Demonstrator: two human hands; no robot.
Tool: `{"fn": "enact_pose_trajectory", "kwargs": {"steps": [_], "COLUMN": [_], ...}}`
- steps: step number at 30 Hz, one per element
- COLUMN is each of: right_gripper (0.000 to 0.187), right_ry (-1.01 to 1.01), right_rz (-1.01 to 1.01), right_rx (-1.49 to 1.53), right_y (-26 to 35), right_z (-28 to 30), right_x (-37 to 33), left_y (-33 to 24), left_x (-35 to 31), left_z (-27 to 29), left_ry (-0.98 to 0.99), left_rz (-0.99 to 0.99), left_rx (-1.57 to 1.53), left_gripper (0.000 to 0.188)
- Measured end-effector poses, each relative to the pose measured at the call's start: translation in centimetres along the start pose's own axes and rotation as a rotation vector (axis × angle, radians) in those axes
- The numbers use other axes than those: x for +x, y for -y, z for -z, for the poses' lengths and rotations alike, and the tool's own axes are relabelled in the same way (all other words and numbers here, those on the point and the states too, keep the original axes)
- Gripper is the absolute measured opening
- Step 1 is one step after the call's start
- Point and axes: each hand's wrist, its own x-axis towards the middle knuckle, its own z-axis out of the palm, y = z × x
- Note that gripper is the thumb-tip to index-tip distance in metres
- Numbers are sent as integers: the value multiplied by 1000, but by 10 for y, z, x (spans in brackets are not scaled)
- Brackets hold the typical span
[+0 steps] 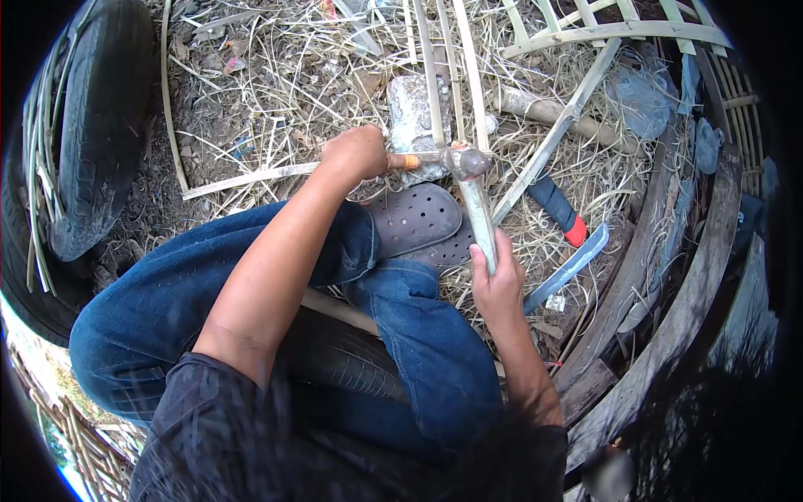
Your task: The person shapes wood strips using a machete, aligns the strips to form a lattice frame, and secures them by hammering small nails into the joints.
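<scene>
My right hand [499, 280] is wrapped round the pale handle of a hammer [478, 209]. The rounded metal head of the hammer is up over the lower ends of several bamboo strips [433, 84]. My left hand [355, 152] is closed round a short tool with a wooden handle and an orange band [405, 161]. That tool points right, toward the hammer head, which hides its far end; I cannot tell whether they touch. Beneath the strips lies a whitish, worn block [410, 105]. Below the tool is my grey clog with holes [418, 219].
Bamboo shavings cover the ground. A blade [570, 269] and a dark blue piece with a red end [554, 207] lie to the right. A bent bamboo strip [251, 177] extends left, near tyres [104, 125]. A woven bamboo frame [619, 33] stands far right, by a wooden pole [569, 121].
</scene>
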Motion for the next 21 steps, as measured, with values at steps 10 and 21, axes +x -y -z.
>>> {"fn": "enact_pose_trajectory", "kwargs": {"steps": [10,21], "right_gripper": [40,38], "right_ry": [-53,-150], "right_rz": [59,43], "right_rx": [-5,76], "right_y": [-5,-20], "right_z": [-5,4], "right_x": [-3,-14], "left_y": [2,-8], "left_x": [4,-22], "left_z": [2,5], "left_ry": [23,-34], "left_rz": [-54,-27], "left_rx": [-60,-66], "left_gripper": [89,88]}}
